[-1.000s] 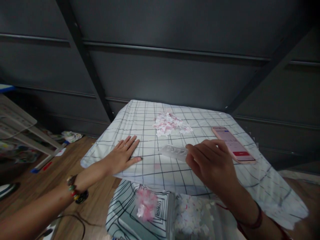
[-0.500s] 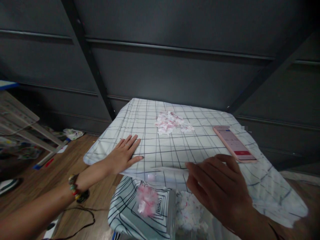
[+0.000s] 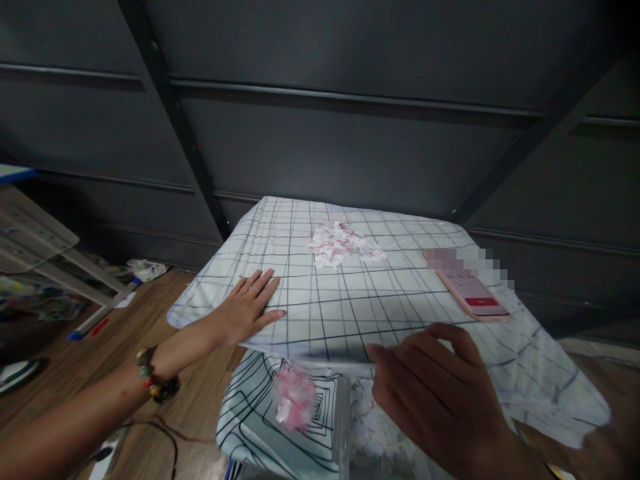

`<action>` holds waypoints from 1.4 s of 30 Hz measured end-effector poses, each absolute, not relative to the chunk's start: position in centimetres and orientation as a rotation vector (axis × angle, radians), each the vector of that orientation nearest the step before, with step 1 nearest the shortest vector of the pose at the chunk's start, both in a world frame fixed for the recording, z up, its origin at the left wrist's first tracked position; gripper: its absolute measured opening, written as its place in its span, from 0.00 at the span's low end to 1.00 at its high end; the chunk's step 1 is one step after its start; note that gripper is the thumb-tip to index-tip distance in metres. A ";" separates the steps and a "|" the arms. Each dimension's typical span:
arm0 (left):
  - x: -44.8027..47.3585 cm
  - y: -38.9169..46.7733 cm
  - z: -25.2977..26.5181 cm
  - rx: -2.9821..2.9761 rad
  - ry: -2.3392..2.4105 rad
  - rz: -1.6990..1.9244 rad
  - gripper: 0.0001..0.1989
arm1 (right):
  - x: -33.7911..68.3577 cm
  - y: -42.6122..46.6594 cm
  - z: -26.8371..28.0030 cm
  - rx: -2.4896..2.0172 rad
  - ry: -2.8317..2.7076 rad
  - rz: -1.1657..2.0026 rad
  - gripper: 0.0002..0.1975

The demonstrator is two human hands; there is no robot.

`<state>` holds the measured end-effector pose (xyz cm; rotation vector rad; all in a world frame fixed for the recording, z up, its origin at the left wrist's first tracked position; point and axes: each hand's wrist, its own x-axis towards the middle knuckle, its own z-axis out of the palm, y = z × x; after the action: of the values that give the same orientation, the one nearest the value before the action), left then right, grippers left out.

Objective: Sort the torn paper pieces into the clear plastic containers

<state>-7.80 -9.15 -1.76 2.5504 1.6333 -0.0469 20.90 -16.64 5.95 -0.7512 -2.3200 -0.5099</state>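
My left hand [image 3: 247, 308] lies flat with spread fingers on the left part of a white tablecloth [image 3: 345, 300] with dark grid lines. My right hand [image 3: 430, 387] is curled at the cloth's front edge, thumb and forefinger pinched on the tablecloth there; the exact grip is partly hidden. Farther back on the cloth is a loose heap of pink and white paper scraps [image 3: 340, 244]. Below the front edge, a clear plastic box [image 3: 342, 413] holds white shreds [image 3: 375, 420], partly covered by my right hand. Beside it, a crumpled pink-and-white clump [image 3: 295, 398] rests on a patterned stool seat [image 3: 250, 400].
A pink-cased phone [image 3: 477, 300] lies on the right of the table. A dark panelled wall [image 3: 325, 147] stands behind it. To the left are a grey metal frame [image 3: 100, 287], a cable [image 3: 173, 437] and a shoe [image 3: 17, 375] on the wood floor.
My right hand has moved slightly down. The raised fold of cloth at the front edge has dropped and lies straighter. My left hand stays in place.
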 end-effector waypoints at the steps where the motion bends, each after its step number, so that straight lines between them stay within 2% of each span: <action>1: -7.7 -9.1 -1.7 2.533 1.635 -0.043 0.39 | 21.1 -16.3 6.3 -0.761 -2.298 -0.532 0.05; 5: -6.3 -7.9 -1.1 2.477 1.682 -0.016 0.39 | 22.6 -13.1 7.2 -0.846 -2.215 -0.668 0.04; 9: -4.2 -4.9 -0.3 2.394 1.724 0.019 0.41 | 25.2 -7.6 6.9 -1.032 -2.172 -0.741 0.08; 15: -1.3 0.6 0.2 2.342 1.686 0.095 0.46 | 28.5 0.0 6.8 -1.135 -2.207 -0.510 0.11; 20: 0.4 3.5 0.1 2.386 1.636 0.137 0.47 | 28.3 3.3 6.1 -1.169 -2.189 -0.460 0.11; 26: -0.6 4.0 -0.2 2.461 1.449 0.159 0.52 | 26.6 3.6 5.3 -1.116 -2.131 -0.432 0.13; 31: -1.8 4.1 -0.9 2.450 1.388 0.056 0.57 | 24.9 1.8 4.9 -0.874 -2.203 -0.603 0.16; 37: -1.4 4.2 -1.0 2.467 1.414 -0.015 0.58 | 23.4 0.5 3.6 -0.822 -2.207 -0.784 0.16; 42: -1.5 4.1 -1.0 2.470 1.422 -0.029 0.58 | 23.4 0.2 3.7 -0.849 -2.285 -0.756 0.16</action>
<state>-1.52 4.07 -0.99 2.4702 1.4218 -0.0293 23.39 0.23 3.66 -0.8490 -2.2846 -0.7561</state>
